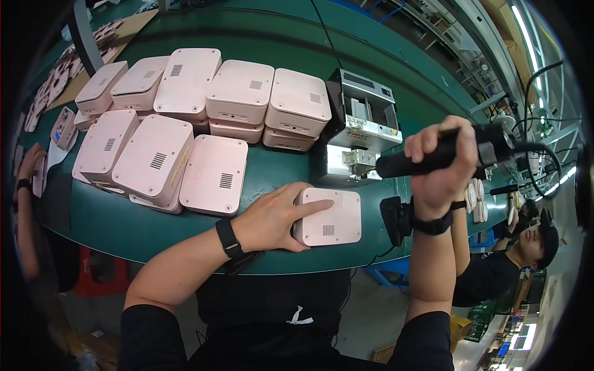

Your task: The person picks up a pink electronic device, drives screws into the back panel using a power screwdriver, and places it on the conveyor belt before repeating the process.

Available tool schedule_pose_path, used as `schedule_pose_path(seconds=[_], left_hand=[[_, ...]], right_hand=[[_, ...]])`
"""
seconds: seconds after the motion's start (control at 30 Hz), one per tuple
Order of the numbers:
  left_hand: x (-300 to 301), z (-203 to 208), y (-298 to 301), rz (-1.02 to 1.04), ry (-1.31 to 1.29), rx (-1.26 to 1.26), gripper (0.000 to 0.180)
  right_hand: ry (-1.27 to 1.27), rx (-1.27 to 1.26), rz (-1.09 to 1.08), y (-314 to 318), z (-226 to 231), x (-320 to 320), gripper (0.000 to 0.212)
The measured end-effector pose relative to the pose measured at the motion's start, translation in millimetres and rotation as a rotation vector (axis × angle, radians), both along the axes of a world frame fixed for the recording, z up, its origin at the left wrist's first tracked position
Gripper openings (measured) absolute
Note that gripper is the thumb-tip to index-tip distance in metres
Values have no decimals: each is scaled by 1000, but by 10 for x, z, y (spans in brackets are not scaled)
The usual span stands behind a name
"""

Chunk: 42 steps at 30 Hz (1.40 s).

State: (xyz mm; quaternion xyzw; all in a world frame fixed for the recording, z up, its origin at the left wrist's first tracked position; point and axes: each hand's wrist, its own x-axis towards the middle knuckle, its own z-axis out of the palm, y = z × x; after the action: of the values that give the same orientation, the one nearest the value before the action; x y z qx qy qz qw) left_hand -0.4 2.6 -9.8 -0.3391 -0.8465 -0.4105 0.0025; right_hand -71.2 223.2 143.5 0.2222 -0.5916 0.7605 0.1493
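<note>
My left hand point(272, 216) grips the left side of a pale pink plastic box point(342, 216) lying flat near the table's front edge. Its index finger stretches over the top face, which has corner screw holes and a slotted vent. My right hand point(442, 157) is wrapped round a black electric screwdriver point(408, 164), held nearly level. The screwdriver's tip points left, at the front of a silver-and-black screw feeder point(359, 133). Whether the tip touches the feeder's metal outlet block point(362, 159) I cannot tell.
Several similar pink boxes point(216, 167) stand stacked to the left and behind on the green table point(278, 167). A cable point(544, 148) runs from the screwdriver's rear. Another person's hand point(32, 162) is at the far left. A person in a black cap point(495, 272) sits at right.
</note>
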Motion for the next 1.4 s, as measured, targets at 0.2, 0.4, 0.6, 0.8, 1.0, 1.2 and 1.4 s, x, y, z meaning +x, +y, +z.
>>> schedule_pose_path(seconds=[0.2, 0.4, 0.6, 0.8, 1.0, 1.2, 1.4], left_hand=[[1, 4, -19, 3, -20, 15, 89], [-1, -8, -13, 11, -1, 18, 87], [0, -27, 2, 23, -1, 2, 89], [17, -34, 26, 38, -15, 8, 88], [10, -36, 34, 44, -14, 38, 86], [-38, -4, -2, 17, 7, 42, 87], [0, 29, 8, -10, -8, 15, 89]], right_hand=[[-147, -18, 84, 57, -60, 203, 35], [-104, 91, 120, -25, -20, 884, 47], [-282, 111, 101, -20, 2, 1112, 59], [-320, 109, 126, 11, -150, 1134, 60], [-301, 108, 156, 28, -175, 1126, 58], [-159, 112, 122, -10, -125, 1003, 51], [70, -15, 68, 30, 11, 303, 41]])
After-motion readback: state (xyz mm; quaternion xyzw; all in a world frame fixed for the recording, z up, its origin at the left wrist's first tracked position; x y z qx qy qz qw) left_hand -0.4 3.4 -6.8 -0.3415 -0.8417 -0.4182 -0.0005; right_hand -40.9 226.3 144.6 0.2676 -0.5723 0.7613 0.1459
